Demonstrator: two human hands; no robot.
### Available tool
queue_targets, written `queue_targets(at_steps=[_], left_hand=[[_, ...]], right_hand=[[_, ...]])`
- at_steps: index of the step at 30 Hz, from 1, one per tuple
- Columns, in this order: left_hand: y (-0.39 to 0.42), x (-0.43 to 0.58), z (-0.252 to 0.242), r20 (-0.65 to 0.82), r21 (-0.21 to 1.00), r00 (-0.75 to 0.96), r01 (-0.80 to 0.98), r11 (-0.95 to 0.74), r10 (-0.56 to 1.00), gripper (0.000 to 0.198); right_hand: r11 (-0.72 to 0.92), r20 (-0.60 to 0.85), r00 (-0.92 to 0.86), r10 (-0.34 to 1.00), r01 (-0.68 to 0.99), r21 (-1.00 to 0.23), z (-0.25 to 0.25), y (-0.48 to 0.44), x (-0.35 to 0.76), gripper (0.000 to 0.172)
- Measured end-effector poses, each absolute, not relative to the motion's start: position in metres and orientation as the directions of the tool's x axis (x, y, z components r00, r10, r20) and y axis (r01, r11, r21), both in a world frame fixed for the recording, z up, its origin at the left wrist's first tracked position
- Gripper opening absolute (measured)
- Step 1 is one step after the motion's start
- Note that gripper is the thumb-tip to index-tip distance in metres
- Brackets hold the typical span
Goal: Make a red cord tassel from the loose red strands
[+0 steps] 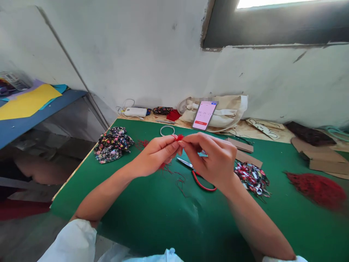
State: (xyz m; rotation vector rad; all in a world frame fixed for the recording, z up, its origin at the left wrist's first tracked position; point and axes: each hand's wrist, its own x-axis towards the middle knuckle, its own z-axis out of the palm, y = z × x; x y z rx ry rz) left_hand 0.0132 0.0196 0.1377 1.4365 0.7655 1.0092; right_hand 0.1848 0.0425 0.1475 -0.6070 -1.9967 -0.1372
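Observation:
Both hands meet above the green mat (152,211). My left hand (156,154) and my right hand (212,158) pinch the same small tuft of red thread (179,137) between their fingertips. Loose red strands (174,174) hang and lie under the hands. Red-handled scissors (197,174) rest on the mat just below my right hand, partly hidden by it. A thin metal ring (167,130) lies on the mat right behind the tuft.
Floral fabric pieces (113,143) lie at left, patterned scraps (252,176) and a red thread pile (316,187) at right. Cardboard pieces (321,158) sit far right. A phone (204,115) leans on a cloth bag (229,111) by the wall; a power bank (135,111) sits beside.

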Motion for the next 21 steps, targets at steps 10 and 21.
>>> queue_targets(at_steps=[10,21], left_hand=[[0.024,0.002,0.144,0.254,0.957,0.365,-0.23,-0.177,0.896,0.032],[0.02,0.001,0.154,0.324,0.935,0.325,-0.252,-0.249,0.889,0.038]], right_hand=[[0.679,0.495,-0.469,0.731,0.428,-0.596,0.125,0.072,0.17,0.025],[0.574,-0.211,-0.597,0.774,0.802,-0.165,0.032,0.113,0.146,0.04]])
